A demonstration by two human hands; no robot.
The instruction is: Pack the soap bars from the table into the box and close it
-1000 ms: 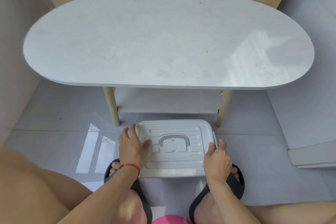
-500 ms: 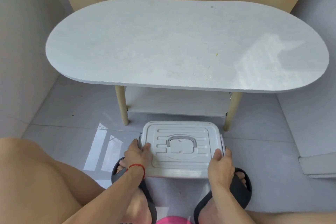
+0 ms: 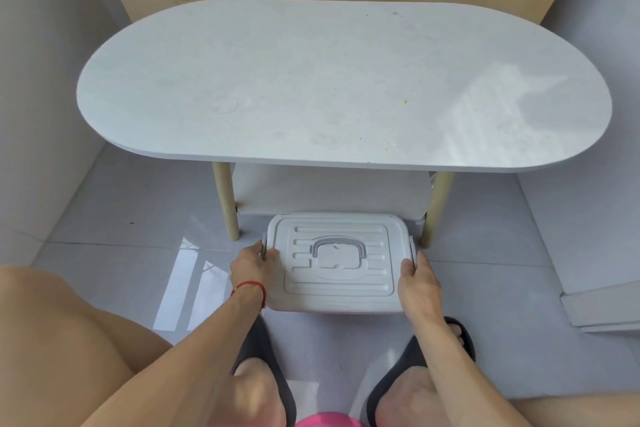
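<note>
A white plastic box point(image 3: 337, 300) with its ribbed lid on and a grey handle point(image 3: 339, 243) folded flat stands on the floor between my feet and the table. My left hand point(image 3: 251, 270) grips the box's left side at the side latch point(image 3: 264, 246). At the right side latch point(image 3: 412, 248), my right hand point(image 3: 417, 282) holds the box the same way. No soap bars show anywhere; the oval white tabletop point(image 3: 311, 87) bears only a few yellow crumbs.
The table has pale wooden legs point(image 3: 227, 204) and a lower shelf point(image 3: 329, 191) just behind the box. Grey walls close in on both sides and a wooden panel stands behind. My feet in black slippers point(image 3: 429, 371) rest on the glossy grey floor tiles.
Both hands slid from the lid's top and near corners to the side latches. The view shifted, so the box and table sit further right in the frame.
</note>
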